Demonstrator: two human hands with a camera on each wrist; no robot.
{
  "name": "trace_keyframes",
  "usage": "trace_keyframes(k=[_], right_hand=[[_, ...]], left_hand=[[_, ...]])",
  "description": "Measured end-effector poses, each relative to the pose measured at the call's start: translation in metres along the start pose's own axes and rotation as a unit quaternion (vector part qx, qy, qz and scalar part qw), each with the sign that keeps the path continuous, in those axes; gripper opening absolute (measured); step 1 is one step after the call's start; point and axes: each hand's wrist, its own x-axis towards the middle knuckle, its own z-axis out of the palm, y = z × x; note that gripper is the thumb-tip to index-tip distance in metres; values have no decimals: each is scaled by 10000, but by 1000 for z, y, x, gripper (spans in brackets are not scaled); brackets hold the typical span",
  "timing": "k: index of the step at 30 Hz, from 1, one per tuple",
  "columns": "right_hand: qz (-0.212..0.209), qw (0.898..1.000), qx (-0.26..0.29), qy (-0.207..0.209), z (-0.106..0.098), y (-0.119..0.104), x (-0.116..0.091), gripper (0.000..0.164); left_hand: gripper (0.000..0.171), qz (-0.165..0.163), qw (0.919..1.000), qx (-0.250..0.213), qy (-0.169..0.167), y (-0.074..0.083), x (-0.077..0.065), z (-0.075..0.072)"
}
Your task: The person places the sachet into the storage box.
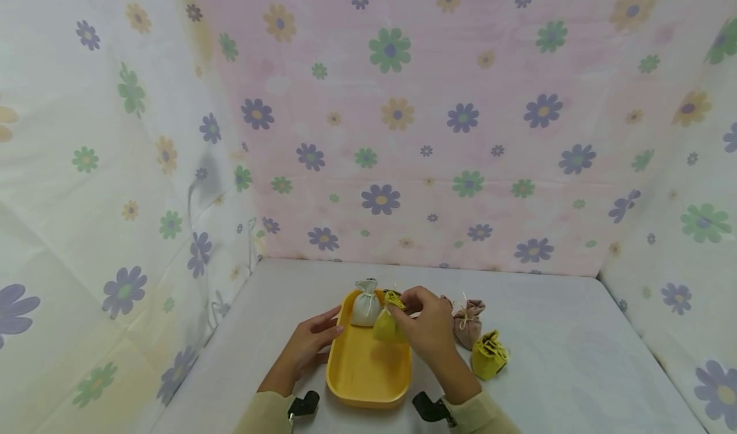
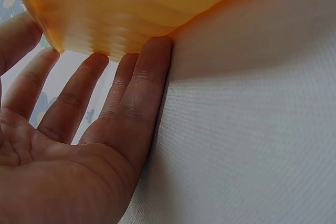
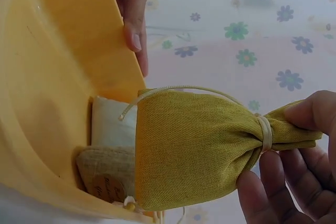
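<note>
Yellow cloth bag (image 1: 388, 326) hangs at R hand's (image 1: 428, 325) fingertips over a yellow tray (image 1: 368, 373), its gathered neck pinched b/w thumb & fingers; in the tray, a white bag (image 1: 366, 307) sits just left of R hand's load, w/ a brown bag (image 3: 107, 169) partly hidden behind it. L hand (image 1: 308, 344), fingers spread, rests its tips on the tray's outer side; a pinkish bag (image 1: 467, 325) & second yellow bag (image 1: 489, 356) stand on the table (image 1: 553, 344) right of R hand. Poss. trouble: a slack pinch could drop the load askew, its loose cord might snag neighbours, or a bump could shift the tray b/c L fingertips seem only to touch it.
</note>
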Motion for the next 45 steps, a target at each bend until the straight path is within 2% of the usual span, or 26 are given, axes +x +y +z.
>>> trace_keyframes(k=[15,25,39,45], right_hand=[[265,9985,23,-476,29,-2,4,16],[596,9946,156,-840,47,-4,9,14],[771,9938,-63,-796,63,0,13,14],[700,9925,-355,-940,68,4,12,15]], left_hand=[[65,20,9999,-107,-24,-2,2,-1],[65,10,9999,-111,35,-2,3,-2],[68,34,9999,-107,-45,-2,2,0],[69,46,9999,-91,-36,-2,1,-1]])
